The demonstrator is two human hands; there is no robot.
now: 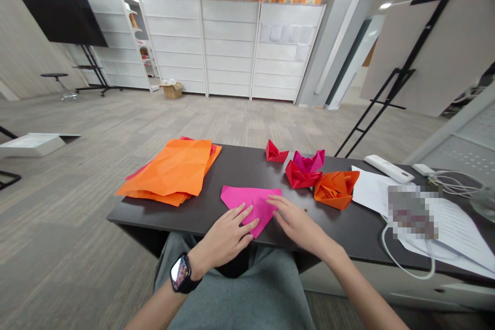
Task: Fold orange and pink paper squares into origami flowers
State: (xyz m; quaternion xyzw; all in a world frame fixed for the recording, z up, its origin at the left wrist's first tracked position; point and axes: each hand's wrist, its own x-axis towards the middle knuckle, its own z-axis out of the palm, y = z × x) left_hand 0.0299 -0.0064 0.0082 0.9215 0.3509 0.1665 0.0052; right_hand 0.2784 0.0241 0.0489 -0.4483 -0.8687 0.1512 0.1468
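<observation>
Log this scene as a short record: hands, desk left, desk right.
Left hand: spread on the pink paper
Right hand: fingers over the pink paper's right side
Left wrist: watch
Desk, left: stacked sheets, orange on top
Desk, right: folded pieces, two red, one magenta, one orange
Desk, far right: white papers

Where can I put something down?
The desk is bare behind the pink paper, between the orange sheets and the farthest red paper shape. A smaller patch lies in front of the orange paper shape, right of the right hand. The right end is crowded with papers and a long white thing.
</observation>
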